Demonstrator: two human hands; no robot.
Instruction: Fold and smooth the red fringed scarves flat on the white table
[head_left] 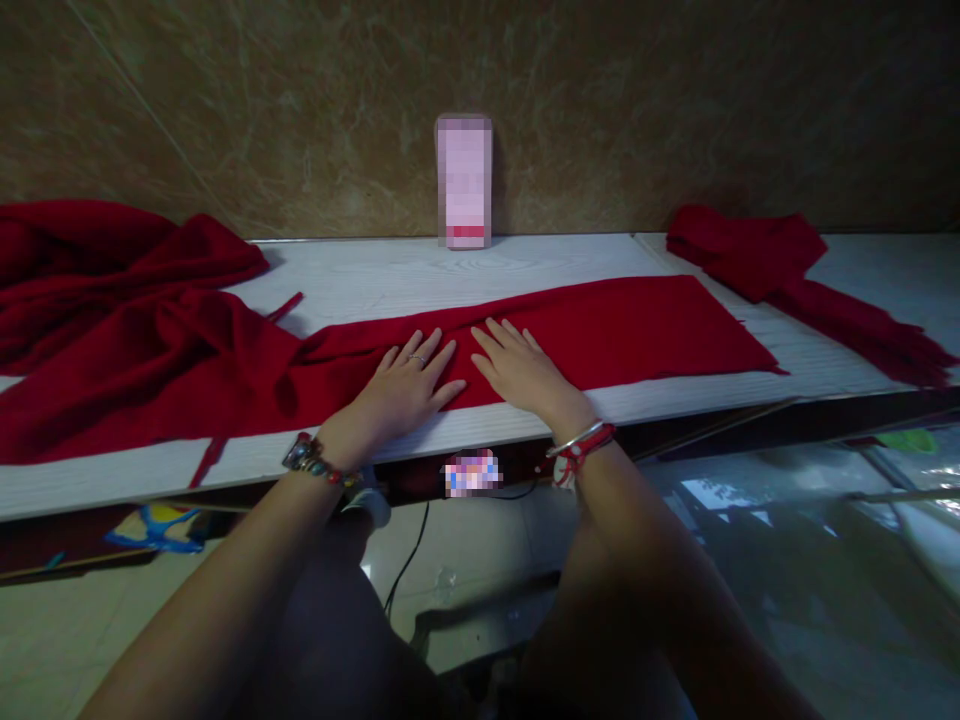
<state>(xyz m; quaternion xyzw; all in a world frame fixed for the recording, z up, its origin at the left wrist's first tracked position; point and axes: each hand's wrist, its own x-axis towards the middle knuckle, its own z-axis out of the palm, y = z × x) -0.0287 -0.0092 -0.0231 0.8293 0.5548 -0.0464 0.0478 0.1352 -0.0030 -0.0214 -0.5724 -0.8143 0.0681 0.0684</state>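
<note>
A long piece of red cloth (637,325) stretches along the white tabletop (360,265), smooth and flat on the right, creased and bunched on the left. Pressed on its middle, my left hand (409,385) lies palm down with the fingers spread. Close beside it, my right hand (517,370) is flat on the same cloth, fingers also apart. Neither hand grips anything. Under my palms the fabric is hidden. Narrow red strips (210,460) stick out from the bunched part at the left.
A phone-like object (465,185), its face blurred, leans upright against the brown marbled wall (300,110). More red cloth (112,245) is heaped at the far left. A folded red piece with a fringed end (750,250) lies at the right. Below the front edge hangs a black cable (409,570).
</note>
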